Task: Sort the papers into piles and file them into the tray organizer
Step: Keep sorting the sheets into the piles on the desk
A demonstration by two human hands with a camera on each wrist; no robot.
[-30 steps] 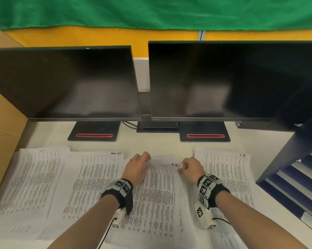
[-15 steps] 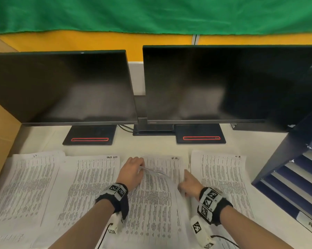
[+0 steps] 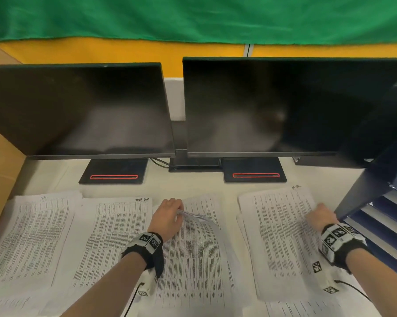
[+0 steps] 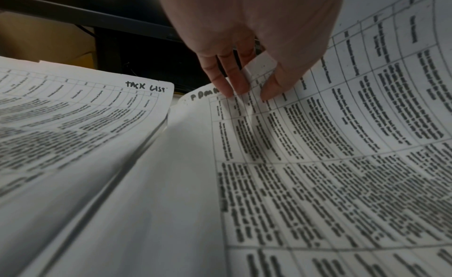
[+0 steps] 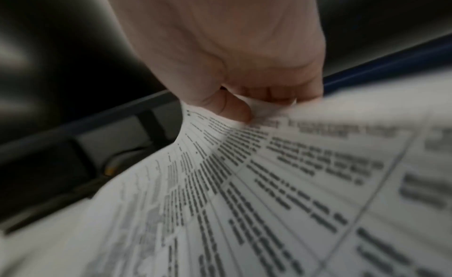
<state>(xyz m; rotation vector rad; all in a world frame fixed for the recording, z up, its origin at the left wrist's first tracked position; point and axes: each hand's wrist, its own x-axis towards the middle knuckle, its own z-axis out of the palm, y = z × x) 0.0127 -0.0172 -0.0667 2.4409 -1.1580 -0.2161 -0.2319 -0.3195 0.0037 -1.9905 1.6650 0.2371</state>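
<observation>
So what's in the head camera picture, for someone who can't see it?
Four piles of printed sheets lie on a desk before two dark monitors. The left hand lifts sheets of the third pile; the right hand holds a sheet over the rightmost pile, beside a blue tray organizer.

- Right hand (image 3: 321,218) moved from middle pile to rightmost pile (image 3: 282,236), carrying a pinched sheet (image 5: 244,184).
- Left hand (image 3: 167,217) now lifts middle pile's curled top sheet (image 3: 197,227).
</observation>
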